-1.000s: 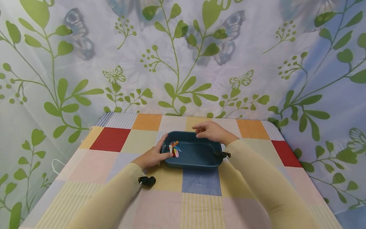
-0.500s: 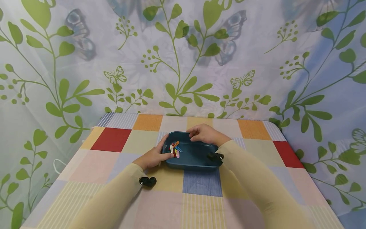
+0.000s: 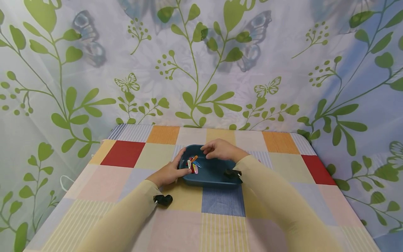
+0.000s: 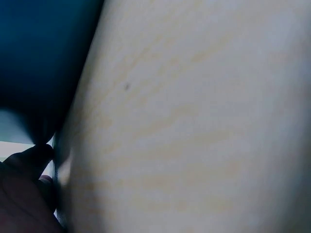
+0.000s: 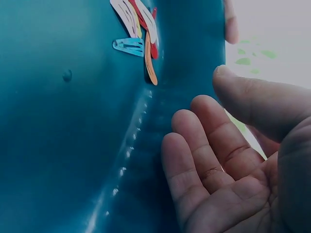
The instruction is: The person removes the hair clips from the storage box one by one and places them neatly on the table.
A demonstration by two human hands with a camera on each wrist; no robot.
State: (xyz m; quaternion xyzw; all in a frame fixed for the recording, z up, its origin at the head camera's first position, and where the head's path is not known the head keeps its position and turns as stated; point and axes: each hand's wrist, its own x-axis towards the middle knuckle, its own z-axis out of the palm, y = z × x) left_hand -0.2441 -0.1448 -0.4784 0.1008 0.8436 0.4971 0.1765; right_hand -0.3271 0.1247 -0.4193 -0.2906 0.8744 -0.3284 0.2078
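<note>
The left hand (image 3: 168, 173) is gripping the left end of the blue tray (image 3: 214, 173), its thumb lying along the rim and its fingers curling against the outer wall. The tray is sitting near the middle of the table (image 3: 122, 154), on a chequered cloth. A small heap of coloured hair clips (image 3: 192, 163) is lying in the tray's left part, just beside the left thumb. The right hand (image 3: 220, 149) is hovering over the tray's far rim, just right of the clips; in the right wrist view its fingers (image 5: 204, 150) are lying loosely bent and apart, holding nothing.
</note>
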